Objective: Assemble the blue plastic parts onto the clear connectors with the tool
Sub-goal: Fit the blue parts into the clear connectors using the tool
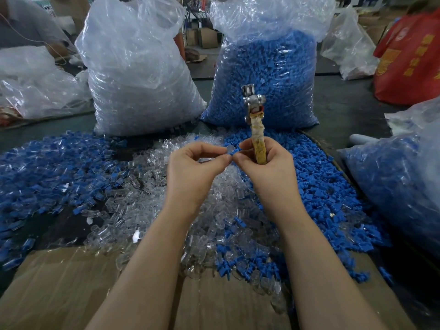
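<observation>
My left hand and my right hand meet fingertip to fingertip above the heap. Between them they pinch a small clear connector with a blue part; which hand holds which piece is too small to tell. My right hand also grips the tape-wrapped handle of the tool, whose metal head points straight up. Loose clear connectors lie heaped in the middle. Loose blue parts lie to the right, and mixed blue and clear pieces to the left.
A big bag of clear connectors and a big bag of blue parts stand at the back. Another bag of blue pieces sits at the right. Cardboard covers the near edge. A red bag stands far right.
</observation>
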{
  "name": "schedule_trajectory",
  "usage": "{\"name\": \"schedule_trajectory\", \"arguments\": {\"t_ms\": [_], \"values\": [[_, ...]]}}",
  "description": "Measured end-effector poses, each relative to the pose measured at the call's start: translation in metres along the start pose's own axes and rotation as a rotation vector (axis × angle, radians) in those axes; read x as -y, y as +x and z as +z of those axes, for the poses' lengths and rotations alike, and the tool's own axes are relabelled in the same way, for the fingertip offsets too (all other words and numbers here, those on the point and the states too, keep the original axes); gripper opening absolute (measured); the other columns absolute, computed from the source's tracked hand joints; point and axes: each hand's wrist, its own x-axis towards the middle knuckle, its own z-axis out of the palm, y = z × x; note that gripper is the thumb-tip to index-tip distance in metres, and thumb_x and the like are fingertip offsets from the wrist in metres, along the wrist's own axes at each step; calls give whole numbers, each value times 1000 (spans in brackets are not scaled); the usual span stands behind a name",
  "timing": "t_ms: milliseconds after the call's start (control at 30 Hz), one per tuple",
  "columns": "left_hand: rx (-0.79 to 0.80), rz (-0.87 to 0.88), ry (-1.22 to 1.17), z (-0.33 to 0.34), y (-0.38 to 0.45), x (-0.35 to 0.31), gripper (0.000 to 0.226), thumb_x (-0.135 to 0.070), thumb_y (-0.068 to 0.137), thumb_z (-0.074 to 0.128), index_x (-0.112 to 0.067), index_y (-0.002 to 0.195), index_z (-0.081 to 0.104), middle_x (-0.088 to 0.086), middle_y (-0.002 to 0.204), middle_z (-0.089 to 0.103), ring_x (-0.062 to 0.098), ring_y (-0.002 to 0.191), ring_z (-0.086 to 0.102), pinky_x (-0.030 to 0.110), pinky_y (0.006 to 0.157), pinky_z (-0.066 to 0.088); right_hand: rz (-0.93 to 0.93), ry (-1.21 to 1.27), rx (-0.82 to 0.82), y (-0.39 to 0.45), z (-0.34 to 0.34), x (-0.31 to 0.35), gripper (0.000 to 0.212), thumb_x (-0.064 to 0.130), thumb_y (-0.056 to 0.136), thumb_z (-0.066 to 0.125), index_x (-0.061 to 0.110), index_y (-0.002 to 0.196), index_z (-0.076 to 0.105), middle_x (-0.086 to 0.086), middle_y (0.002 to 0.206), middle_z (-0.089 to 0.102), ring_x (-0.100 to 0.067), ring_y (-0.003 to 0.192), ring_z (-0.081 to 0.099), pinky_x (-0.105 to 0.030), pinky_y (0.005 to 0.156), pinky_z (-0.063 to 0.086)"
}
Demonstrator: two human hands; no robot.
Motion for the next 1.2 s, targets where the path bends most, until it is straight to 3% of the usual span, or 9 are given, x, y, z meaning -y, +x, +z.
{"name": "schedule_trajectory", "arguments": {"t_ms": [200, 400, 567, 667, 733, 900, 1000, 1200], "values": [[4, 6, -25, -1, 1, 0, 10, -6, 75, 82, -13, 80, 75, -3, 79, 75, 8, 75, 71, 21, 72, 55, -5, 8, -23, 0, 1, 1, 16, 12, 83, 75, 21, 89, 64, 15, 72, 65, 5, 70, 63, -9, 66, 50], [19, -2, -49, -2, 1, 1, 10, -6, 75, 81, -13, 79, 75, 0, 80, 75, 12, 78, 71, 26, 76, 58, 2, 17, -16, 0, 1, 0, 15, 12, 84, 74, 21, 89, 64, 20, 71, 65, 5, 70, 63, -9, 65, 49], [11, -112, -291, -6, 3, -1, 16, -3, 76, 78, -12, 88, 74, 10, 87, 76, 21, 86, 73, 25, 74, 58, 11, -25, 79, 1, -6, -2, 11, 15, 90, 68, 24, 89, 63, 3, 79, 65, -6, 73, 62, -11, 64, 48], [9, -149, -413, -11, 5, -3, 27, -11, 66, 80, -12, 91, 75, 10, 90, 76, 20, 87, 74, 23, 74, 58, 20, -66, 147, 2, -9, -5, 12, 14, 90, 66, 25, 89, 61, 17, 67, 57, 7, 60, 51, -5, 56, 40], [4, -158, -458, -12, 6, -4, 29, -13, 63, 79, -11, 92, 75, 11, 90, 76, 20, 88, 74, 24, 76, 59, 36, -82, 182, 2, -11, -7, 12, 15, 90, 66, 26, 91, 62, 17, 69, 57, 6, 61, 52, -5, 58, 41], [-26, -157, -491, -13, 6, -4, 13, -1, 79, 73, -10, 88, 73, 9, 82, 76, 18, 82, 74, 24, 75, 59, 70, -173, 264, 2, -16, -8, 12, 15, 89, 66, 26, 93, 61, 16, 69, 53, -6, 68, 50, -22, 67, 45], [-47, -143, -485, -14, 6, -5, 12, 1, 80, 72, -9, 86, 73, 9, 80, 76, 19, 82, 74, 23, 74, 59, 51, -206, 323, 2, -19, -8, 12, 13, 88, 66, 22, 92, 59, 23, 64, 54, 1, 60, 47, -10, 57, 40], [-37, -107, -354, -12, 5, -3, 16, 3, 76, 76, -13, 78, 74, 10, 83, 74, 25, 86, 70, 31, 79, 59, -52, -190, 144, 0, -7, -5, 12, 21, 92, 65, 20, 81, 59, 9, 56, 48, -2, 50, 38, -14, 46, 35]]}}
